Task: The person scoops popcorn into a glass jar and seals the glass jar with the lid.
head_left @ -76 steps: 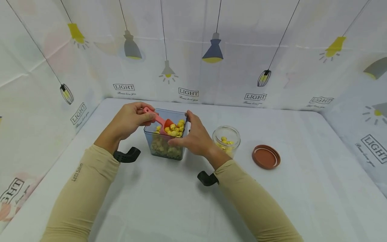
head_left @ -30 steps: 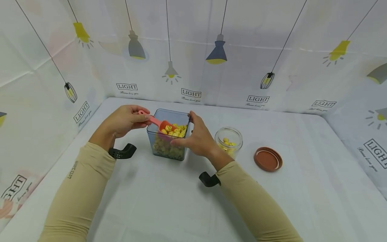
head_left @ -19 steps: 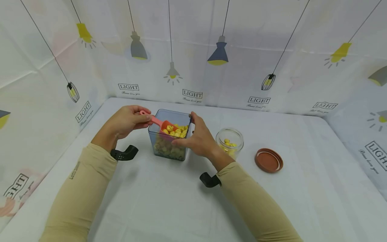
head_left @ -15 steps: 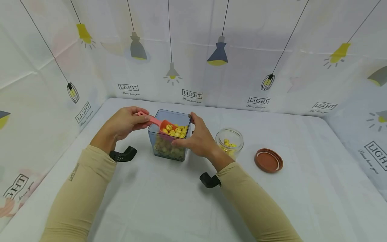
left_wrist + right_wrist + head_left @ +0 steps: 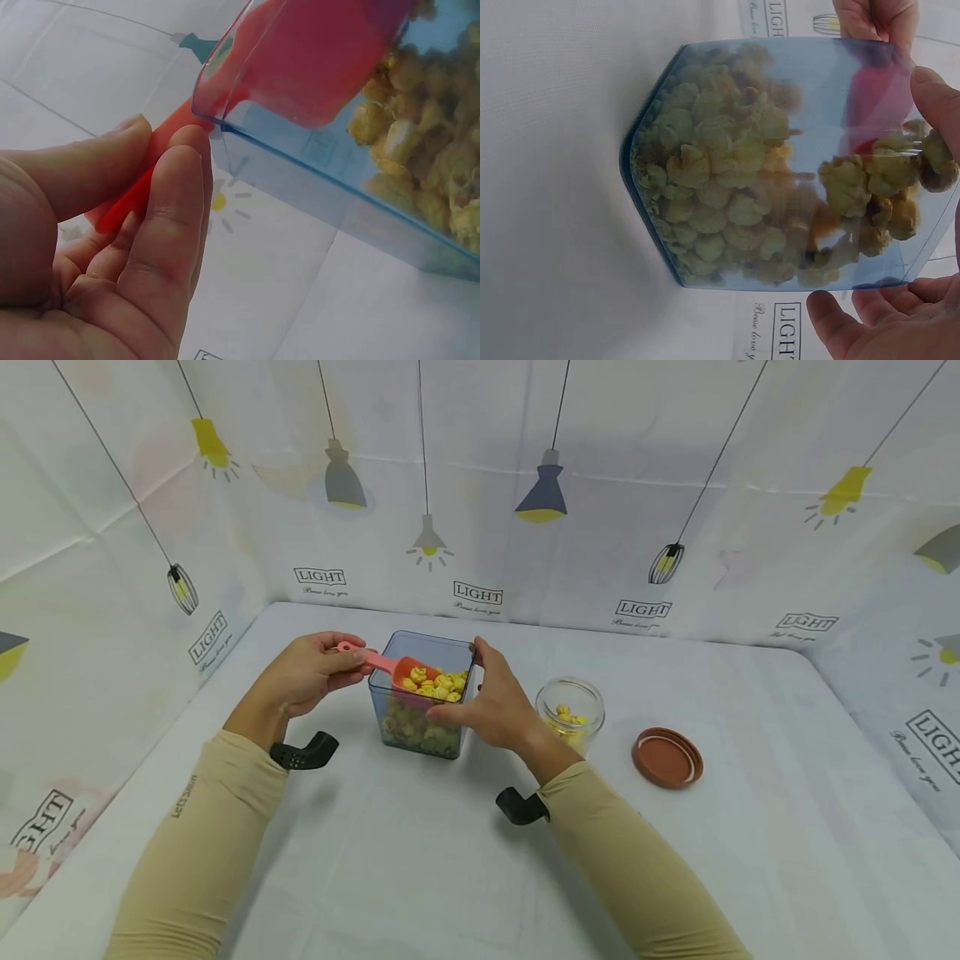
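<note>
My left hand [image 5: 303, 675] pinches the handle of a pink scoop [image 5: 382, 662] between thumb and fingers, just left of a clear blue square container [image 5: 380, 703]. The scoop's bowl is inside the container near the rim, with yellow popcorn [image 5: 444, 685] in and beside it. In the left wrist view the scoop [image 5: 315, 67] shows through the container wall, its handle crossing the rim. My right hand [image 5: 498, 703] grips the container's right side, thumb at the front and fingers behind. The right wrist view shows popcorn [image 5: 712, 165] piled inside the container, which stands upright.
An open glass jar [image 5: 570, 706] with some popcorn stands just right of my right hand. Farther right a reddish-brown lid [image 5: 667, 758] lies on the white-covered table [image 5: 420, 877]. A lamp-printed cloth backdrop [image 5: 480, 552] rises behind the table and at both sides.
The left hand has moved left and slightly down, bringing the scoop from a steeper tilt to a flatter one near the rim. The right hand keeps its hold on the container. The view has shifted slightly.
</note>
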{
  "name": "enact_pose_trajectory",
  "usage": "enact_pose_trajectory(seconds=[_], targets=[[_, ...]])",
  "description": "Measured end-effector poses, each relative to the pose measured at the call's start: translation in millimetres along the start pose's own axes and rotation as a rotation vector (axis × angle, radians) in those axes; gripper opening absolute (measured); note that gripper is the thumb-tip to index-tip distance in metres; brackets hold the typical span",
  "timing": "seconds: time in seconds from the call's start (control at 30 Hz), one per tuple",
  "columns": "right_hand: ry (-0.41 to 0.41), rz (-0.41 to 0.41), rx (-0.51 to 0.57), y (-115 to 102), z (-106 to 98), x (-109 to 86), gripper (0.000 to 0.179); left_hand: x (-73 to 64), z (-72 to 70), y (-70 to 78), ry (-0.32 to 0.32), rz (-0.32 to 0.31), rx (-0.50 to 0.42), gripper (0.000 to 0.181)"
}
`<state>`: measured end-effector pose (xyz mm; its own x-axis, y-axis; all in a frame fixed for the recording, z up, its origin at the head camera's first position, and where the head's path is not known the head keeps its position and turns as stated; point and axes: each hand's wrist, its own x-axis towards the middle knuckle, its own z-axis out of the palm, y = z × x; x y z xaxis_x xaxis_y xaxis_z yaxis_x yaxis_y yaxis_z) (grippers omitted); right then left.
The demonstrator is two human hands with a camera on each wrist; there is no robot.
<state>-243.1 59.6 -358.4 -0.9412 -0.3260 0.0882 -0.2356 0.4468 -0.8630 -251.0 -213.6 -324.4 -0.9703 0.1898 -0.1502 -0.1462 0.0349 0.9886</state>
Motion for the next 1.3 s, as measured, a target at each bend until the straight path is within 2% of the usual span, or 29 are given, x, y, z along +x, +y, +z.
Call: enact_pose_trajectory(seconds=[0.33,0.5,0.93,1.3], targets=[[0.004,-0.009,-0.011,0,-1,0.2,0.116,-1.0,4.4,1.7,-0.003,0.012,0.017,0.038],[-0.001,-0.012,-0.003,2,-1,0.7,0.116,-2.2,3.8,1.0,0.006,0.011,0.014,0.036],[-0.002,-0.022,0.018,0,-1,-0.2,0.115,-1.5,-5.9,-6.9,0.033,0.007,-0.042,0.033],[0.0,-0.013,0.018,1,0,-0.3,0.115,-0.8,-7.8,-9.3,0.057,0.0,-0.132,0.026]])
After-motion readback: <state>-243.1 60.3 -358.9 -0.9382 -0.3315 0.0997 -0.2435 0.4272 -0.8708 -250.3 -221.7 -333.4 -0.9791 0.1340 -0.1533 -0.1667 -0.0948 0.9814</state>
